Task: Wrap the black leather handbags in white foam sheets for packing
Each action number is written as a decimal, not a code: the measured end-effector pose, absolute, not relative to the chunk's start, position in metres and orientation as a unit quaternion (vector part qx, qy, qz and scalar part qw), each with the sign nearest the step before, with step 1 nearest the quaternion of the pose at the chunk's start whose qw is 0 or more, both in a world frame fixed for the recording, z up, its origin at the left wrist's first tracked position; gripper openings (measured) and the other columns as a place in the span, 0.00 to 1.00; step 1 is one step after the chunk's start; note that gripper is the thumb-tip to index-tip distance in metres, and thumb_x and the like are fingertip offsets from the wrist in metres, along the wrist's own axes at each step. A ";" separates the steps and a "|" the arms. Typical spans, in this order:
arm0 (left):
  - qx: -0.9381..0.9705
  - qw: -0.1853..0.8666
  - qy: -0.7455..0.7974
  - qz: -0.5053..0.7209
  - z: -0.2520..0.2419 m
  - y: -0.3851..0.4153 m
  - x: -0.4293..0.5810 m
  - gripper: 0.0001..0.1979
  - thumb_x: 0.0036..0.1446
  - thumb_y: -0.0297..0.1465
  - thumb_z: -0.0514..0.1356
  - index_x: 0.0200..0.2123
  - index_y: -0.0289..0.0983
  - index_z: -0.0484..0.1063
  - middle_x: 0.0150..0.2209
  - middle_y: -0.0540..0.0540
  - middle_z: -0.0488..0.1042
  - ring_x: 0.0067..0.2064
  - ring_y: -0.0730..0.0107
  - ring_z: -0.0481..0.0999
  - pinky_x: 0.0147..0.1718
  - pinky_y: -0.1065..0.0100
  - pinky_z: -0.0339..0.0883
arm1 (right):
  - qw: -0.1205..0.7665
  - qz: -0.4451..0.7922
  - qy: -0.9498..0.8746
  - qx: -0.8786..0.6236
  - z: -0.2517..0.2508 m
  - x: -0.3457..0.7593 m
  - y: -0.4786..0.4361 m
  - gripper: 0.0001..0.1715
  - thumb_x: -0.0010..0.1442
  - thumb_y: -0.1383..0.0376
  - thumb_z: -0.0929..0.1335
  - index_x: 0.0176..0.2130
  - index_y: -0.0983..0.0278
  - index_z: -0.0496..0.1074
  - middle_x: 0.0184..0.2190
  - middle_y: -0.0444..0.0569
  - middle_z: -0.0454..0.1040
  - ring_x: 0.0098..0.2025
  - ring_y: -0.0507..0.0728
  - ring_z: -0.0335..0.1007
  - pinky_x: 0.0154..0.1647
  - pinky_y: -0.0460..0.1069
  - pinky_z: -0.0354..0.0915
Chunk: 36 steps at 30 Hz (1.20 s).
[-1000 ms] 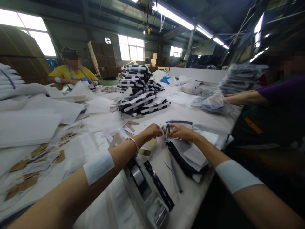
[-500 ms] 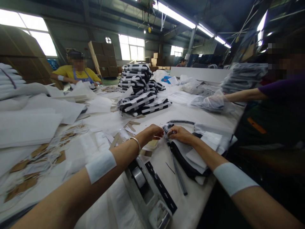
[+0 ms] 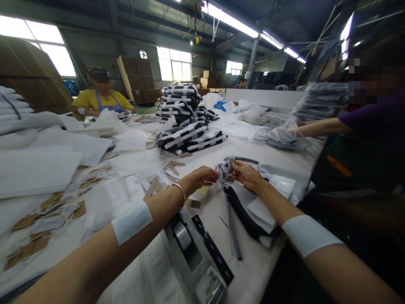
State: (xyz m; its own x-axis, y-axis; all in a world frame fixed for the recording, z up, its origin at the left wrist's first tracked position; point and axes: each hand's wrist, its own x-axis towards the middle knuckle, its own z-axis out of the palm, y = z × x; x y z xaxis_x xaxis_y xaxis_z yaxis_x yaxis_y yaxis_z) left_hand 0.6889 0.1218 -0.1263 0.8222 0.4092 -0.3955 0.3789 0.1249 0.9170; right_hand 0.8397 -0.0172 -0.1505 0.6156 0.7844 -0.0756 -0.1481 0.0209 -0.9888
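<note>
A black and grey bag [image 3: 249,219] with white paper sheets [image 3: 264,211] on it lies in front of me, its dark strap [image 3: 233,228] hanging over the table. My left hand [image 3: 205,175] is pinched at the left side of the bag's wrapped handle [image 3: 223,172]; what its fingertips hold is too small to make out. Between thumb and fingers my right hand [image 3: 248,174] grips a small greyish tag [image 3: 232,163] beside that handle. Under my left forearm stands a tape dispenser [image 3: 194,253] with a roll of clear tape [image 3: 182,236].
A heap of black bags with white wrapping [image 3: 180,109] stands mid-table. Brown tags with strings [image 3: 69,211] and white sheets [image 3: 38,169] cover the left. To the right a co-worker's arm [image 3: 325,127] reaches to a plastic-wrapped item [image 3: 278,137]; another person [image 3: 104,99] sits across the table.
My right hand has shifted slightly right and up, bringing the small tag into view. My left hand stays nearly in place, and the strap's lower end has swung a little left.
</note>
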 end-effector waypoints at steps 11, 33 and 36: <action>0.680 0.676 0.281 0.048 -0.115 0.119 0.689 0.07 0.50 0.32 0.64 0.27 0.34 0.72 0.22 0.51 0.70 0.25 0.76 0.69 0.31 0.72 0.66 | 0.504 0.315 -0.433 -0.678 -0.146 0.813 -0.016 0.22 0.47 0.54 0.76 0.38 0.67 0.78 0.28 0.45 0.76 0.26 0.50 0.64 0.28 0.45 0.60; 0.876 0.405 0.259 0.035 -0.099 0.115 0.689 0.08 0.48 0.29 0.68 0.33 0.36 0.77 0.26 0.47 0.75 0.30 0.66 0.78 0.28 0.73 0.69 | 0.584 0.346 -0.323 -0.660 -0.154 0.816 -0.012 0.18 0.45 0.60 0.80 0.32 0.65 0.74 0.25 0.45 0.77 0.25 0.52 0.74 0.29 0.47 0.74; 0.873 0.411 0.261 0.024 -0.097 0.115 0.688 0.04 0.45 0.26 0.68 0.24 0.36 0.75 0.20 0.48 0.72 0.32 0.65 0.78 0.30 0.73 0.69 | 0.585 0.355 -0.321 -0.655 -0.150 0.815 -0.014 0.17 0.47 0.61 0.79 0.32 0.66 0.75 0.25 0.44 0.77 0.25 0.51 0.74 0.29 0.45 0.74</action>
